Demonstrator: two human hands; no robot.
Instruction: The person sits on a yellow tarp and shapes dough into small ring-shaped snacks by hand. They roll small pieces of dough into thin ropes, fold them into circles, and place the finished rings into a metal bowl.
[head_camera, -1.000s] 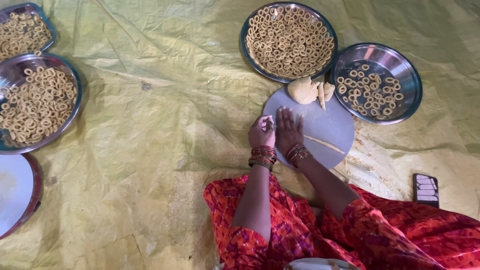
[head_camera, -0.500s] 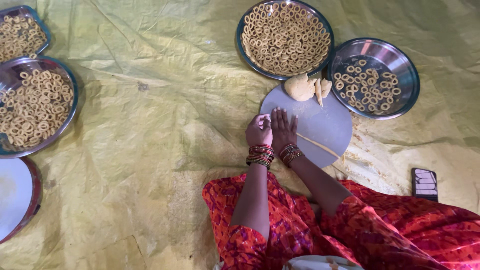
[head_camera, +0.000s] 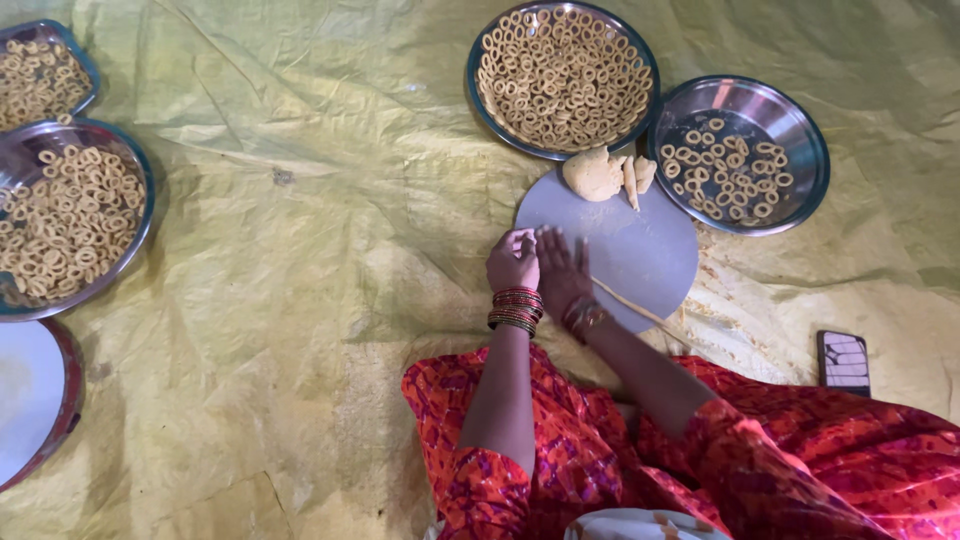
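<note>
My left hand (head_camera: 513, 262) is curled at the near left edge of a round grey board (head_camera: 640, 240), fingertips pinched together on a small bit of dough. My right hand (head_camera: 562, 270) lies flat, palm down, beside it on the board. A thin rolled dough strand (head_camera: 628, 303) runs out from under the right hand toward the board's near right edge. A lump of dough (head_camera: 594, 173) with a few small pieces sits at the board's far edge. Both wrists wear red bangles.
A steel plate (head_camera: 482, 98) heaped with dough rings and a steel bowl (head_camera: 808, 150) with fewer rings lie beyond the board. Two more ring-filled plates (head_camera: 140, 200) and a white plate (head_camera: 30, 400) are at left. A phone (head_camera: 844, 360) lies at right on the yellow sheet.
The view has drifted slightly. My hands stay together at the board's near left edge, the right hand shifting a little over the dough strand.
</note>
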